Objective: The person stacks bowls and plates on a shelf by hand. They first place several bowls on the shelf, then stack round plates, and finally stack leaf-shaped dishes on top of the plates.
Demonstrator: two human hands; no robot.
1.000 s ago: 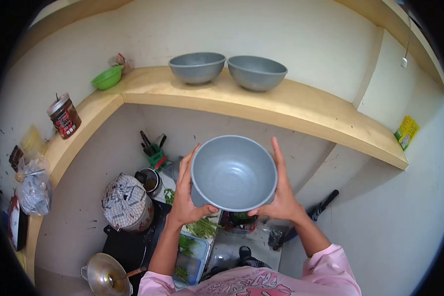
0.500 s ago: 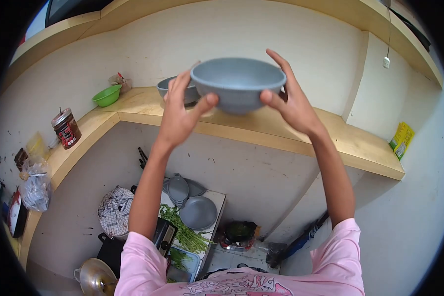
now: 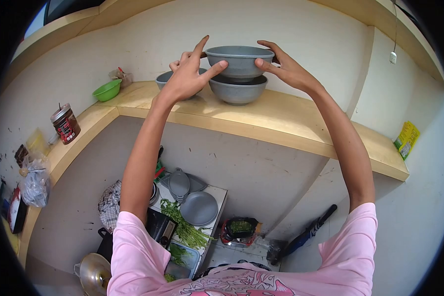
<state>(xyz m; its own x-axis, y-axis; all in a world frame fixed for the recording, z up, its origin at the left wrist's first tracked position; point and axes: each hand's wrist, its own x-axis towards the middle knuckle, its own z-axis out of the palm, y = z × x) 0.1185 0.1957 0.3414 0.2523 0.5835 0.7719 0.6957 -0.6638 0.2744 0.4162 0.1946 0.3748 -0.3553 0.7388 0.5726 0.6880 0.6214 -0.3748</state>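
A grey bowl (image 3: 241, 63) is gripped at both sides between my two hands. My left hand (image 3: 190, 76) has its thumb on the bowl's near side and its index finger pointing up past the rim. On the opposite side, the thumb of my right hand (image 3: 291, 71) presses the wall while the fingers curl behind it. Directly beneath, a second grey bowl (image 3: 238, 92) sits upright on the wooden shelf (image 3: 286, 116), and the held bowl's base overlaps its opening. Another grey bowl (image 3: 164, 79) stands to the left, partly hidden by my left hand.
Along the shelf are a green bowl (image 3: 107, 91), a dark-filled jar (image 3: 65, 124) and a yellow packet (image 3: 406, 139). Below, a counter carries leafy greens (image 3: 185, 227), a grey plate (image 3: 199, 208) and a blue tray (image 3: 195, 259). An umbrella (image 3: 308, 232) leans at the lower right.
Both hands have lowered the held bowl back toward the shelf, over the second bowl, which now shows beneath it. My left index finger has lifted up.
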